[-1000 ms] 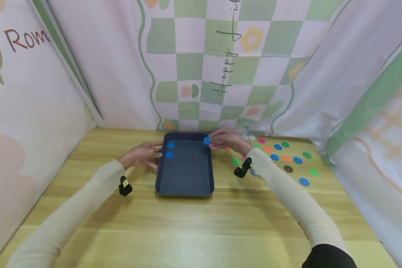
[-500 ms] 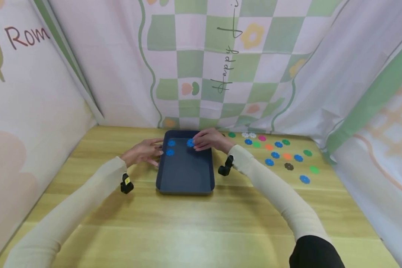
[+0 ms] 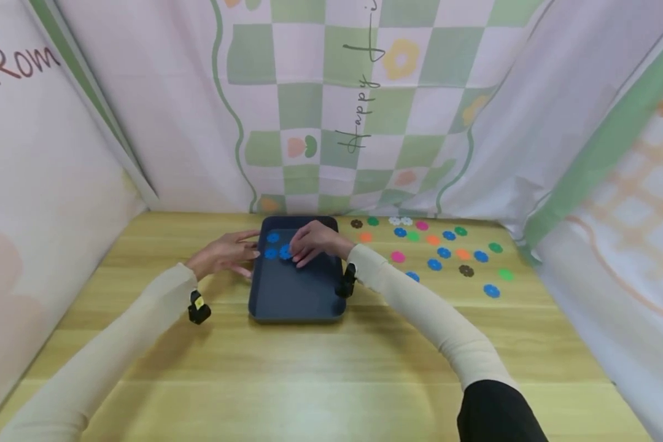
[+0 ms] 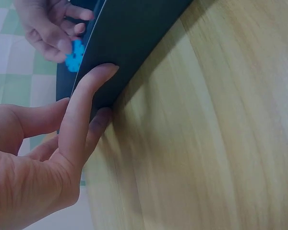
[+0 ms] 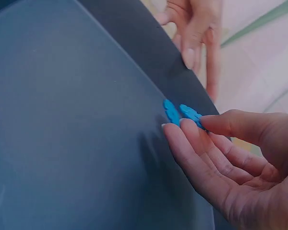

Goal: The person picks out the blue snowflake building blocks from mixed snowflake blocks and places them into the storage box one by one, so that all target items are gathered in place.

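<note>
A dark blue-grey tray lies on the table. Near its left wall rest two blue snowflake-shaped discs, a far disc and a nearer disc. My right hand reaches over the tray and pinches a third blue disc between thumb and fingertips, right beside the nearer one. At the tray's left side, my left hand touches the wall with fingers spread and fairly straight. In the left wrist view, one fingertip presses the outer wall; the right hand's disc shows beyond the rim.
Several loose discs in blue, green, orange, pink, white and brown lie right of the tray, among them a blue disc and a brown disc. A patterned curtain hangs behind the wooden table.
My right hand has carried the blue disc from the tray's far right edge leftward and nearer, beside the two discs inside. The left hand stays at the tray's side. The view has shifted slightly.
</note>
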### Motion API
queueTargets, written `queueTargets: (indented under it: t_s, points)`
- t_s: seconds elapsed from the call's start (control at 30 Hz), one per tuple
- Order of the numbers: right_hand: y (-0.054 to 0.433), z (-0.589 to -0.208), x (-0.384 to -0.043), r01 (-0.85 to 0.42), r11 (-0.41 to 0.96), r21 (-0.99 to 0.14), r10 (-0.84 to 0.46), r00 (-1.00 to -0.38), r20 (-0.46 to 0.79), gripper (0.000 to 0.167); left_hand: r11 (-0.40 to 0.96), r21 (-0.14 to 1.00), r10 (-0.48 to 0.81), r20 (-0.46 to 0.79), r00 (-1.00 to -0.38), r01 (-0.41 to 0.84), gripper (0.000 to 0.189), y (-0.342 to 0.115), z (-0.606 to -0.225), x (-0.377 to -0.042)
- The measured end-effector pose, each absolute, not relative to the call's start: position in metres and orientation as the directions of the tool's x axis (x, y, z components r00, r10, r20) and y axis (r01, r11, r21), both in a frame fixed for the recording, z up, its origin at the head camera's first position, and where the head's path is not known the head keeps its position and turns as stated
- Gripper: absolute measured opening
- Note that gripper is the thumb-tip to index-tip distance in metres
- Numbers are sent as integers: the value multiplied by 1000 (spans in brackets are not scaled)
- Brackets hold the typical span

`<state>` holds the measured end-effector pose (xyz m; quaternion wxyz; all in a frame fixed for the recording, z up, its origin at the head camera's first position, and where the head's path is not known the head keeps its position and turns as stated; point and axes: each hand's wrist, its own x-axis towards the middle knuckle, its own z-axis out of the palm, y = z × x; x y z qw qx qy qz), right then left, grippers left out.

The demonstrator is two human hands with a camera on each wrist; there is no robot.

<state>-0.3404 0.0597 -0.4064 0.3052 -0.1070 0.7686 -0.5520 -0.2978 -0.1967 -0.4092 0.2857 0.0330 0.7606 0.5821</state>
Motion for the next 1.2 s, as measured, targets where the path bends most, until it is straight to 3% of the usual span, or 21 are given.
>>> queueTargets:
  t_s: [0.4, 0.77, 1.2]
  points:
    - [44, -415, -333, 169, 413, -895, -541, -744, -391, 13, 297, 909, 404, -397, -824, -292, 75, -194, -408, -300]
    - [22, -414, -325, 35, 544, -838, -531, -759, -377, 9, 293, 906, 393, -406, -825, -306, 75, -196, -408, -299]
    - [15, -417, -325, -59, 591, -805, -555, -754, -352, 11, 271, 909, 397, -407, -823, -318, 74, -197, -409, -301]
